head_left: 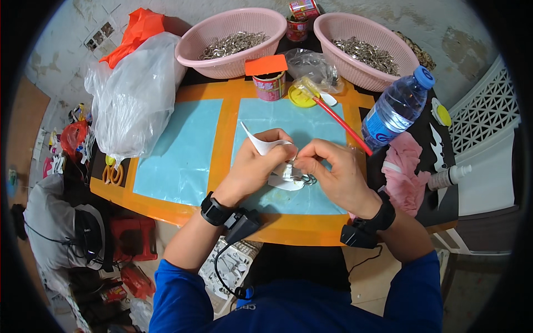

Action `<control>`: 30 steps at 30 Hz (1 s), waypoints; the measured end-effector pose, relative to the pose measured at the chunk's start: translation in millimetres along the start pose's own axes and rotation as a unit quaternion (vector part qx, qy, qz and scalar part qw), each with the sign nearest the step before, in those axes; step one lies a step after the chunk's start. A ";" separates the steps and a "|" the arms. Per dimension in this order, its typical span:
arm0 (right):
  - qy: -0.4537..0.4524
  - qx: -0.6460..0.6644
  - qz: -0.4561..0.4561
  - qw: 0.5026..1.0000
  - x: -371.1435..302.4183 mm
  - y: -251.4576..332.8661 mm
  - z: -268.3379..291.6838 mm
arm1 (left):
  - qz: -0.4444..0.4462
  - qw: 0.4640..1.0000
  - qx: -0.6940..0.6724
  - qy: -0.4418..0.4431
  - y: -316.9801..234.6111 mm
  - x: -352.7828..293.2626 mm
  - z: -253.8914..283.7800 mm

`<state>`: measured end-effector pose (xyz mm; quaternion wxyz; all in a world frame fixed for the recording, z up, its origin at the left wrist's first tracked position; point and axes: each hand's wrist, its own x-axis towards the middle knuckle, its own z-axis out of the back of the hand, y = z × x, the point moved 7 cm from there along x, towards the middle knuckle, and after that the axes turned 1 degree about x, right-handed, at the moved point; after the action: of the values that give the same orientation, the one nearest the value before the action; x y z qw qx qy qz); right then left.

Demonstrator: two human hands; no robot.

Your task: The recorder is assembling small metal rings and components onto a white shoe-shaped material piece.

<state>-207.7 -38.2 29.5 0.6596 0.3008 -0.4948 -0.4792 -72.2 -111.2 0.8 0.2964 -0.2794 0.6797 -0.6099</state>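
My left hand (252, 165) is closed on a thin white curved piece (262, 145), whose pointed end sticks up past the thumb. My right hand (337, 173) meets it with thumb and forefinger pinched together; what lies between those fingertips is too small to make out. Below the fingers are another flat white piece (285, 183) and a few small metal rings (308, 179). Both hands are over the light blue sheet (327, 205) taped to the table. The palms and the curled fingers are partly hidden.
Two pink baskets (191, 65) of metal pieces stand at the back. Near them are a can with an orange flap (270, 87), a yellow lid (302, 97) and a red-handled brush (345, 126). A water bottle (397, 108) and pink cloth (404, 172) sit right; a plastic bag (136, 94) left.
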 end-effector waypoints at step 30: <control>-0.086 0.310 -0.185 0.928 8.3 -59.2 28.2 | 0.030 0.995 -0.050 0.079 13.7 10.0 3.7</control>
<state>-253.6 -65.0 -9.7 0.3878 0.5340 -0.6095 -0.4393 -76.3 -119.6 -13.7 0.2458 -0.2240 0.7390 -0.5859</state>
